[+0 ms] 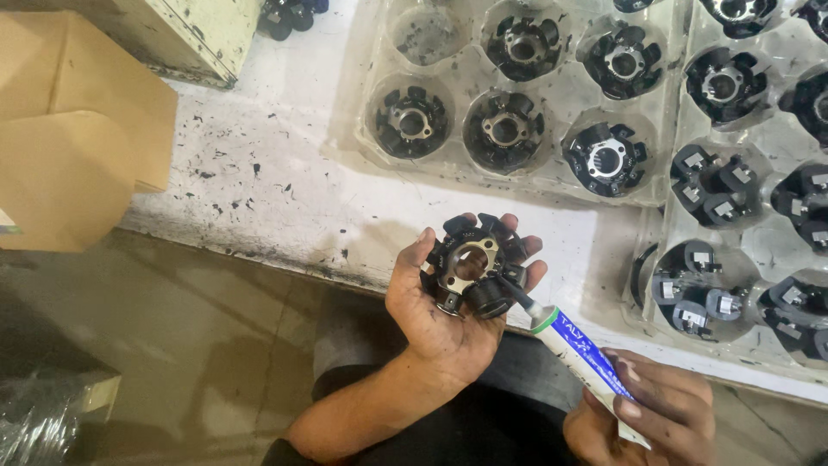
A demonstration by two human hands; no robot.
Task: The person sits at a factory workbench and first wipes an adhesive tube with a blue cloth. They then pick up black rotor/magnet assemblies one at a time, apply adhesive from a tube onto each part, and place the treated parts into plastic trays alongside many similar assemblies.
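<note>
My left hand point(435, 324) holds a round black stator core point(473, 264) with several poles and a metal centre ring, palm up, just over the bench edge. My right hand point(642, 414) grips a white and blue tube point(580, 349) with a green collar. The tube's dark nozzle touches the lower right pole of the core. Both hands are smeared with black grime.
Clear plastic trays point(552, 177) on the white, speckled bench point(259, 190) hold several more black stator cores in round pockets; one pocket at top is vacant. A second tray point(759, 259) lies at right. Cardboard boxes point(78, 129) stand at left, over a grey floor.
</note>
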